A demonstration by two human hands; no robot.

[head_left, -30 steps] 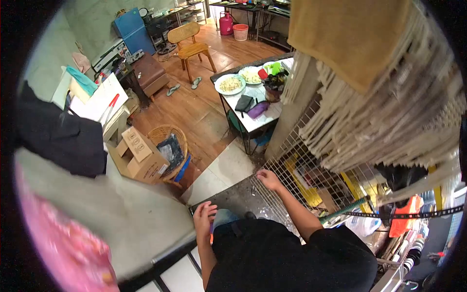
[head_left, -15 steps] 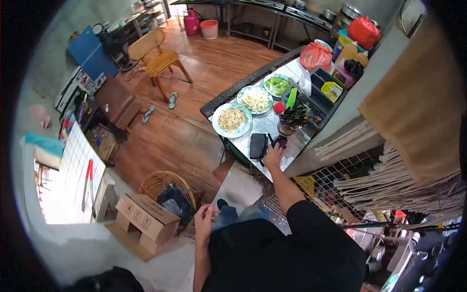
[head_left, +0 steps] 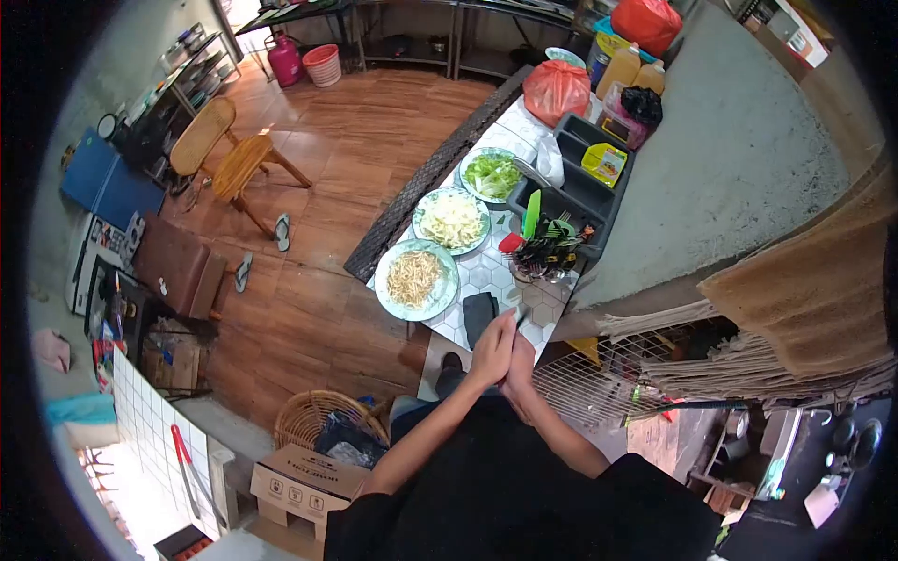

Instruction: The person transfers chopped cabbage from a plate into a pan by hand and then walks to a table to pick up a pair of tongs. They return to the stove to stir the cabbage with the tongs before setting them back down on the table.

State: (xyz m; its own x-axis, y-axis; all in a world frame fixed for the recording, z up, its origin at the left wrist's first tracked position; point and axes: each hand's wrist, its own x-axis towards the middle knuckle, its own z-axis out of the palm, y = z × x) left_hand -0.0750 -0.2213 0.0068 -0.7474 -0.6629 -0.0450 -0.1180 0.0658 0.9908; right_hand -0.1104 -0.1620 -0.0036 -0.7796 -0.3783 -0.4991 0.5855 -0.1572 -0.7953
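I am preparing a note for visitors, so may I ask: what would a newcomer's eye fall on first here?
Probably the three plates of food, in a row on the white-tiled table. Next, a bulging red plastic bag farther along it, and the left hand and right hand meeting close to a dark pouch at its near end.
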